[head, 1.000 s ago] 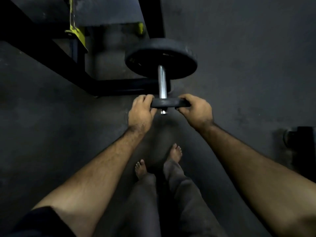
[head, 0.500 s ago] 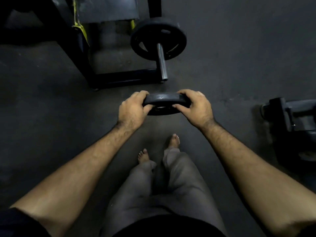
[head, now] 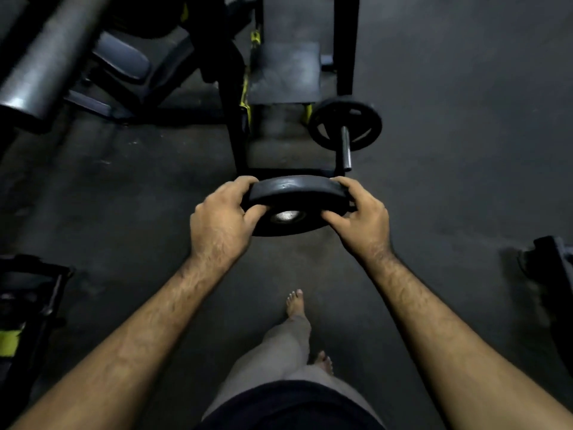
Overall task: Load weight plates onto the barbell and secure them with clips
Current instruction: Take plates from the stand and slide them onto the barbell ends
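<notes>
I hold a small black weight plate (head: 294, 193) with a shiny centre hole in both hands, at chest height over the floor. My left hand (head: 221, 221) grips its left rim and my right hand (head: 361, 215) its right rim. Beyond it, the barbell sleeve (head: 345, 148) points toward me, bare at its end. A larger black plate (head: 345, 124) sits on the sleeve further back. The held plate is clear of the sleeve, a short way in front of its tip. No clip is visible.
A black rack frame (head: 235, 119) with yellow parts stands left of the barbell. A grey padded roller (head: 40, 66) and bench pad (head: 124, 60) are at top left. Dark equipment sits at the left edge (head: 28, 293) and right edge (head: 548, 268). My bare feet stand on dark floor.
The plate has come off the end of the sleeve and moved back toward me in both hands. I have stepped back, so the barbell looks farther away.
</notes>
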